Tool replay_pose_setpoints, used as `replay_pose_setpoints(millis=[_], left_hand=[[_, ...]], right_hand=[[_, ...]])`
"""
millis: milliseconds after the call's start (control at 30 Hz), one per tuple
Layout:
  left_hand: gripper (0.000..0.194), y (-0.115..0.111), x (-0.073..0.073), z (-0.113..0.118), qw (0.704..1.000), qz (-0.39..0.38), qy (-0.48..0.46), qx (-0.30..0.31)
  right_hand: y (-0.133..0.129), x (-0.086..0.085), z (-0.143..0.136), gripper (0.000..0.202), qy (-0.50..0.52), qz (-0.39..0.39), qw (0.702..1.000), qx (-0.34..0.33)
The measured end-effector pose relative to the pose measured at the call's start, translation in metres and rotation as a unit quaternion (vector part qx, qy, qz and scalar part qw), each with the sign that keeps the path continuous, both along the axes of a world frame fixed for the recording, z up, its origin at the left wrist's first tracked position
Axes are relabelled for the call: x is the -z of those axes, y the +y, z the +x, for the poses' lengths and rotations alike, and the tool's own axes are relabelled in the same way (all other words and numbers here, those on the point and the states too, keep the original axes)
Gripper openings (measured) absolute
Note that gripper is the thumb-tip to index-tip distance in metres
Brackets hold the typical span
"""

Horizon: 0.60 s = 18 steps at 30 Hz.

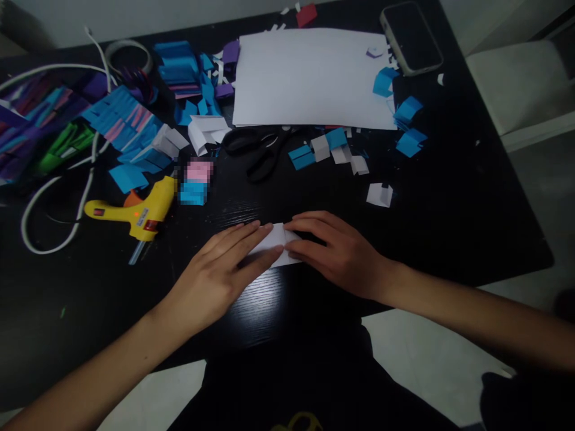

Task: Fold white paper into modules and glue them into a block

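both hands, left (220, 272) and right (344, 254), press white paper (277, 234) flat, fingers loosely extended, near the table's (314, 191) near edge.

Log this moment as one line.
left hand: on white paper | right hand: on same paper | glue gun: table, left side | scissors: beyond hands

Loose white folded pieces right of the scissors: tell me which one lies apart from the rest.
The white piece just beyond the right hand; the other white pieces are bunched together with blue pieces.
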<state>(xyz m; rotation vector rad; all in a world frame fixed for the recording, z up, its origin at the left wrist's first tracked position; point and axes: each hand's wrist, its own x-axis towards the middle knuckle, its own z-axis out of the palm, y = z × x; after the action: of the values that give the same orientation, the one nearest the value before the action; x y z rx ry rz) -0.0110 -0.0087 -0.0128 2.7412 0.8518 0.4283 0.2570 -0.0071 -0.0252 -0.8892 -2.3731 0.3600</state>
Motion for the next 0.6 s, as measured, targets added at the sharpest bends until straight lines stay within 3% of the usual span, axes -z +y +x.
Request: replay_pose_setpoints(millis=[300,600], left_hand=[[0.028,-0.012,-0.011,0.003,0.998,0.049,-0.031,-0.027],[0.037,-0.033,-0.009,-0.002,0.997,0.057,-0.024,-0.051]], right_hand=[[-0.002,0.000,0.001,0.017,-0.009,0.026,0.999,-0.016],[-0.005,-0.005,-0.002,0.017,0.019,0.035,0.998,-0.042]])
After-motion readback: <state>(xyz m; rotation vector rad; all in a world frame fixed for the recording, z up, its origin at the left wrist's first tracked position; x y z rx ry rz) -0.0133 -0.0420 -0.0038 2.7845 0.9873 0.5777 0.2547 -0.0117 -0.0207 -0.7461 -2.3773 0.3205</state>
